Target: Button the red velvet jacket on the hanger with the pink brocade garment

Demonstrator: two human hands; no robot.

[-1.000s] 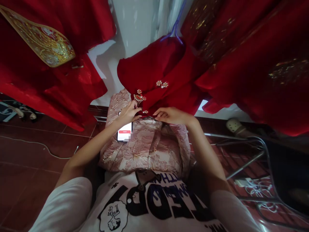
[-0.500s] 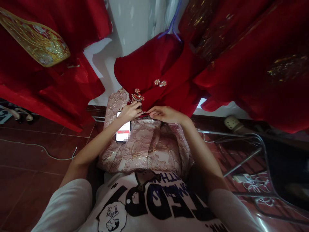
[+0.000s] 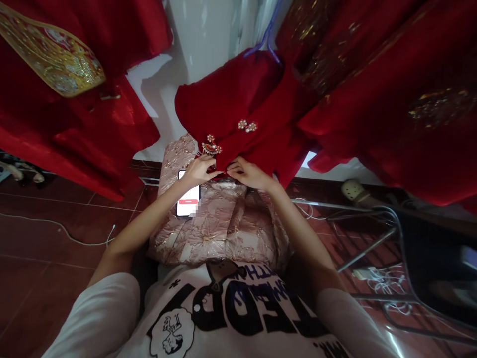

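Red floor tiles (image 3: 70, 206) carry a white cable (image 3: 89, 244) at the left; next, a lit phone (image 3: 188, 203) lies on pink brocade (image 3: 212, 231) over the lap. Beside it, the left hand (image 3: 201, 170) pinches the near edge of a red garment (image 3: 223, 102), which rests partly on the brocade below a blue hanger (image 3: 267, 37). The right hand (image 3: 249, 174), fingers bent, pinches that edge too. Farther right shows a metal frame (image 3: 366, 250).
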